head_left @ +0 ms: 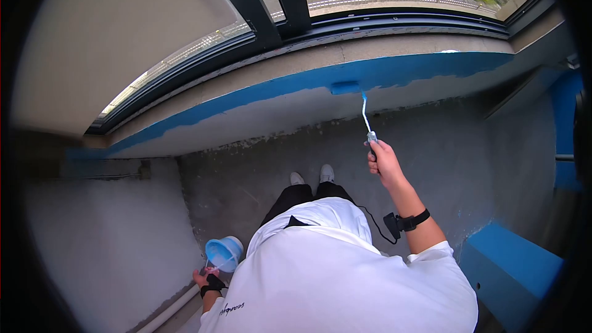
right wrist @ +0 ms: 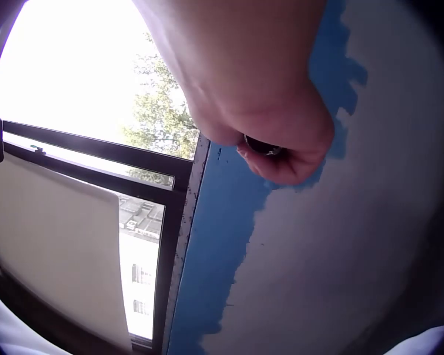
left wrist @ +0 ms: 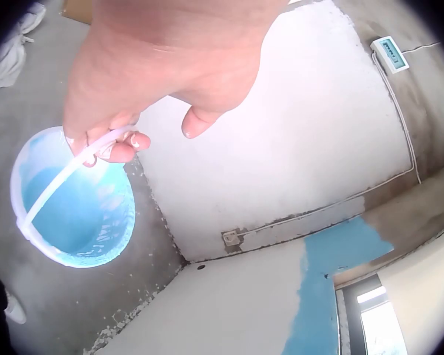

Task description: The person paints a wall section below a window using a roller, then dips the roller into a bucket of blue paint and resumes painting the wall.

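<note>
My right hand (head_left: pixel 383 161) grips the handle of a paint roller (head_left: pixel 367 114), whose blue roller head (head_left: pixel 345 87) lies against the wall at the lower edge of the blue paint (head_left: pixel 271 88). In the right wrist view the fingers of my right hand (right wrist: pixel 281 140) are curled round the dark handle; the roller head is hidden there. Low at the left, my left hand (head_left: pixel 206 276) holds a bucket (head_left: pixel 233 248) by its handle. The left wrist view shows the white handle (left wrist: pixel 55 185) hooked in the curled fingers of my left hand (left wrist: pixel 163 81), with light blue paint (left wrist: pixel 70 211) inside the bucket.
A window frame (head_left: pixel 394 23) runs above the painted band. Bare grey wall (head_left: pixel 277 114) lies below the paint. A blue box-like block (head_left: pixel 512 265) stands at the lower right. A pipe (head_left: pixel 172 308) runs along the lower left, and my shoes (head_left: pixel 327 174) are on the grey floor.
</note>
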### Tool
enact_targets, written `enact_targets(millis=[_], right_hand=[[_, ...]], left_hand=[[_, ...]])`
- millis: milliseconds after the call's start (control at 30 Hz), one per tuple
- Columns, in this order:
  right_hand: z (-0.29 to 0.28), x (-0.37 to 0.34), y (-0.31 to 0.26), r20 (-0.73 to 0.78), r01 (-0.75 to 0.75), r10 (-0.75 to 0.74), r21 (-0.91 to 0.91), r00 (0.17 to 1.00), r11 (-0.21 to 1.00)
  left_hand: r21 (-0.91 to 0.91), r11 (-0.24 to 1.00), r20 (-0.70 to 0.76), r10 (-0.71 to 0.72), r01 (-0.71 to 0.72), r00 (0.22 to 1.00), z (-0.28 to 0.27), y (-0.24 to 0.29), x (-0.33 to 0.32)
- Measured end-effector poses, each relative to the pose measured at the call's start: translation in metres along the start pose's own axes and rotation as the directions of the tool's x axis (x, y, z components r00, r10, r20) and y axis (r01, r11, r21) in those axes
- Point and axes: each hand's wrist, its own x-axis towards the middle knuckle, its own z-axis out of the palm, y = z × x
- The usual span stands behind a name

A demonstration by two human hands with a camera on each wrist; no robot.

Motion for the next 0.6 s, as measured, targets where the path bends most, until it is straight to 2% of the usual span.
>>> enact_targets(millis=[67, 100, 200, 267, 400, 500, 567, 600], right_hand=[[0.017, -0.006, -0.005, 0.044, -0.052, 0.052, -0.010, 0.998, 0.999], [0.025, -0.006, -0.005, 0.048, -0.051, 0.052, -0.024, 0.998, 0.998], [0.043, 0.000, 0.001, 0.037, 0.001, 0.000, -0.031, 0.999, 1.000], [0.051, 0.015, 0.008, 0.010, -0.043, 0.043, 0.031, 0.999, 0.999], [0.074, 0.051, 0.021, -0.090, -0.116, 0.120, 0.053, 0.989, 0.992], [0.083, 0.065, 0.029, -0.157, -0.138, 0.137, 0.003, 0.978, 0.990], [0.084, 0.058, 0.026, -0.149, -0.132, 0.130, -0.001, 0.980, 0.991], [0.084, 0.050, 0.023, -0.139, -0.129, 0.128, 0.009, 0.982, 0.992]], left_hand=[[-0.117, 0.993, -0.092, -0.029, 0.018, 0.995, 0.001, -0.006, -0.002], [-0.129, 0.991, -0.094, -0.037, 0.024, 0.995, -0.004, -0.008, 0.001], [-0.068, 0.996, -0.024, -0.058, 0.056, 0.998, -0.020, -0.016, 0.010], [-0.021, 0.997, 0.034, -0.077, 0.078, 0.996, -0.021, -0.021, 0.022], [0.030, 0.997, 0.009, -0.070, 0.070, 0.997, -0.017, -0.033, 0.038], [0.061, 0.996, -0.024, -0.071, 0.073, 0.997, -0.014, -0.030, 0.037], [-0.313, 0.902, -0.161, -0.359, 0.297, 0.919, -0.001, -0.019, 0.044], [-0.326, 0.894, -0.161, -0.373, 0.308, 0.914, -0.003, -0.019, 0.047]])
